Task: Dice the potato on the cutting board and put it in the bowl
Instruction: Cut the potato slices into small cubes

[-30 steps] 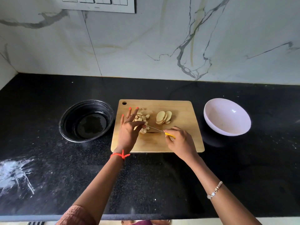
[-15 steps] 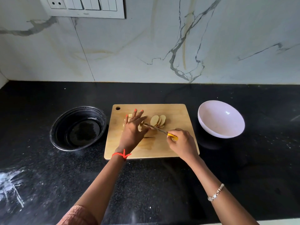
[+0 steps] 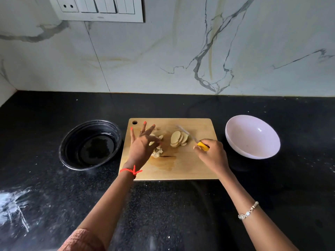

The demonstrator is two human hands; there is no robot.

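1. The left hand (image 3: 140, 149) is spread, fingers fanned apart, resting over the diced potato pieces (image 3: 157, 151) on the left half of the cutting board (image 3: 192, 167); it grips nothing.
2. The right hand (image 3: 211, 154) is closed around the yellow handle of the knife (image 3: 192, 137), near the board's right edge.
3. The left palm hides much of the diced pile, so its full extent cannot be told. The blade is blurred and faint.
4. The potato slices (image 3: 178, 139) lie overlapped mid-board, between the 2 hands, fanned roughly left to right.
5. The knife's long axis runs diagonally, tip pointing up-left past the slices, toward the wall.
6. The pink bowl (image 3: 253, 140) sits right of the board; a black bowl (image 3: 90, 144) sits left.
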